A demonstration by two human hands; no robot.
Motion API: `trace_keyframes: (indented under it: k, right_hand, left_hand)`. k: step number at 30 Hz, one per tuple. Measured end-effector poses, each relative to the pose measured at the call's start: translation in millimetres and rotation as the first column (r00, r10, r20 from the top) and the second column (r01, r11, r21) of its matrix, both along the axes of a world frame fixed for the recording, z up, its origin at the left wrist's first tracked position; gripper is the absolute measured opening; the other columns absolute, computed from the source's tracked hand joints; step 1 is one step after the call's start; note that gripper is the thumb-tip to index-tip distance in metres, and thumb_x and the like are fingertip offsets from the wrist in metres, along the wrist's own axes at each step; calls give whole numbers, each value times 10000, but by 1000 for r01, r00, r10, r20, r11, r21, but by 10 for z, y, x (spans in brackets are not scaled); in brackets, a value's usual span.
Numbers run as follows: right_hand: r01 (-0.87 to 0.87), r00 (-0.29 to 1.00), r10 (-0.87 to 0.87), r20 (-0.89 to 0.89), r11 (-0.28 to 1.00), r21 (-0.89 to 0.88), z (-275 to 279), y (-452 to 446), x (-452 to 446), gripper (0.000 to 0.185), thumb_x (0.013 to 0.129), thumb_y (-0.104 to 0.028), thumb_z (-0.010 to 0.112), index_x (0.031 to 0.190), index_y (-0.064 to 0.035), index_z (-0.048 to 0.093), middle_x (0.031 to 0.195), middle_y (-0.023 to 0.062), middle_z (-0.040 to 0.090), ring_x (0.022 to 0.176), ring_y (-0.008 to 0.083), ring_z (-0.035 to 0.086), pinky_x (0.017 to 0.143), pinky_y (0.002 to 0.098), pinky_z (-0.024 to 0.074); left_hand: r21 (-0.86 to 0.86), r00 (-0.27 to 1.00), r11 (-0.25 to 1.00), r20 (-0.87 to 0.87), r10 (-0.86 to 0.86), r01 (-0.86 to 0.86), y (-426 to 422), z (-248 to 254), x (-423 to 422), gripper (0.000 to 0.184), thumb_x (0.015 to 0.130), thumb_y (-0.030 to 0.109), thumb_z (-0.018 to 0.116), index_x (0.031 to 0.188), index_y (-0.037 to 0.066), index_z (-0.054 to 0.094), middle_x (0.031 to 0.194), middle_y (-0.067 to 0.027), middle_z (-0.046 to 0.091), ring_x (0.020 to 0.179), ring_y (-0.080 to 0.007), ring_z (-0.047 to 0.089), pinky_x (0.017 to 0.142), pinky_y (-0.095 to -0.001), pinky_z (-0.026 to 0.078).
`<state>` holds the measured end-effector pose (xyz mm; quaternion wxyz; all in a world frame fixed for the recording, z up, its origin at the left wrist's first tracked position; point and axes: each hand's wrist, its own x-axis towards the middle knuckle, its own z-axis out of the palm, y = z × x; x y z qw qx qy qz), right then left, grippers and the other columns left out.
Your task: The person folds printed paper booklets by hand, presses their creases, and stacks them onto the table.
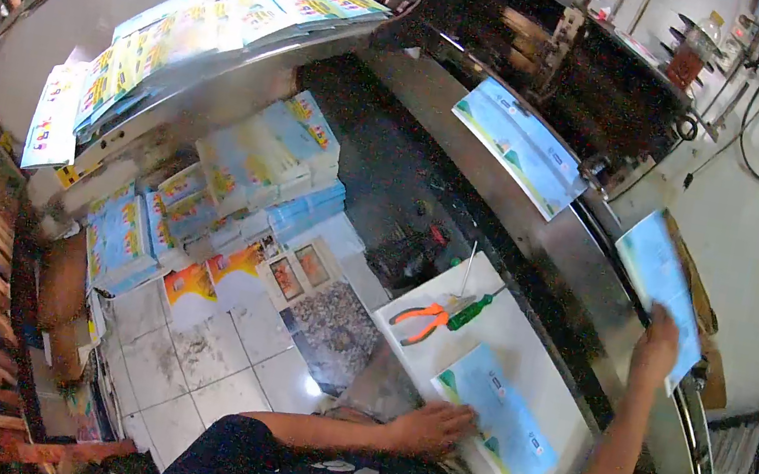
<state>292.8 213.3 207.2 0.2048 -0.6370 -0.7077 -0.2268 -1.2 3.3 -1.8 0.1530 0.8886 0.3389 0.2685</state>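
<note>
On the white tabletop (411, 288) lies a stack of light-blue printed sheets (502, 416). My left hand (433, 429) rests at the near left edge of that stack, fingers laid out and touching it. Out to the right, my right hand (658, 349) grips the edge of another light-blue printed sheet (661, 266) at the machine's metal rail. A third printed sheet (522, 148) lies farther up on the same machine. Orange-handled pliers (422, 323) and a green-handled screwdriver (471, 312) lie together on the tabletop, beyond the stack.
Bundles of printed sheets (261, 160) stand on the tiled floor (185, 360). More printed sheets (172, 33) cover a long metal shelf at the upper left. The dark machine (498, 24) runs along the back. A bottle (694, 51) stands at the upper right.
</note>
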Motion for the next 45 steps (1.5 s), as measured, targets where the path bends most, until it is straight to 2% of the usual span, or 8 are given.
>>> trace_keyframes:
  k: [2, 4, 13, 20, 26, 35, 41, 45]
  right_hand:
    - [-170, 972, 163, 171, 985, 28, -367, 12, 109, 339, 815, -88, 561, 1146, -38, 614, 1148, 192, 625, 1016, 360, 590, 895, 421, 471]
    - [-140, 909, 49, -414, 971, -193, -568, -28, 179, 358, 822, -121, 594, 1163, -11, 593, 1139, 218, 620, 1034, 386, 579, 895, 440, 470]
    - [-225, 960, 268, -78, 577, -786, -1011, -2093, -900, 772, 769, -354, 722, 1400, -62, 386, 1499, 216, 287, 1386, 350, 297, 1063, 454, 367]
    - [-244, 959, 200, -200, 227, -943, -680, -1708, -531, 286, 891, -204, 521, 1118, -51, 604, 1057, 173, 645, 950, 353, 627, 836, 436, 493]
    - [-247, 959, 99, -266, 756, -607, -860, -624, -84, 231, 824, -148, 557, 1009, -25, 622, 941, 248, 635, 886, 436, 594, 754, 508, 478]
    - [-256, 934, -50, -353, 593, -764, -137, -766, -46, 417, 774, -243, 702, 1141, -54, 644, 1048, 204, 667, 978, 357, 637, 875, 420, 490]
    - [-17, 987, 72, -146, 936, 351, 1002, -835, -27, 384, 806, 42, 551, 1127, -134, 665, 1047, 134, 682, 979, 306, 652, 869, 408, 500]
    - [76, 993, -95, 68, 967, 243, 664, -213, 107, 327, 799, -45, 524, 1066, -148, 683, 1067, 112, 674, 951, 317, 633, 823, 435, 508]
  left_hand:
    - [22, 1000, 999, 10, -27, 27, 18, -145, 17, 553, 848, 299, 573, 1340, 72, 462, 1445, -153, 376, 1345, -313, 361, 1058, -455, 327]
    - [67, 1000, 998, 8, -13, 13, 23, -68, -25, 547, 857, 298, 568, 1348, 84, 458, 1435, -142, 387, 1346, -307, 362, 1057, -449, 329]
    - [127, 990, 989, 131, 59, -76, -63, 8, -12, 595, 849, 327, 608, 1393, 169, 430, 1429, -109, 408, 1322, -283, 394, 1015, -482, 337]
    - [266, 964, 959, 266, 20, -93, -101, 126, 9, 501, 831, 307, 618, 1299, 159, 520, 1349, -99, 483, 1234, -269, 478, 983, -494, 355]
    - [56, 993, 996, -105, -59, 65, 29, 269, 5, 622, 780, 352, 663, 1319, 107, 473, 1364, -93, 441, 1301, -286, 386, 1058, -495, 299]
    - [1, 985, 999, -167, -50, 51, -26, 190, -19, 682, 778, 378, 670, 1365, 115, 443, 1430, -129, 383, 1354, -292, 333, 1066, -514, 268]
    - [-48, 994, 997, -92, -60, 56, 2, 224, -12, 655, 812, 372, 646, 1387, 141, 431, 1463, -141, 349, 1367, -304, 317, 1060, -528, 263]
    - [-11, 977, 996, -195, -84, 83, -12, 195, -15, 655, 811, 373, 655, 1391, 164, 433, 1465, -148, 345, 1358, -315, 329, 1048, -540, 265]
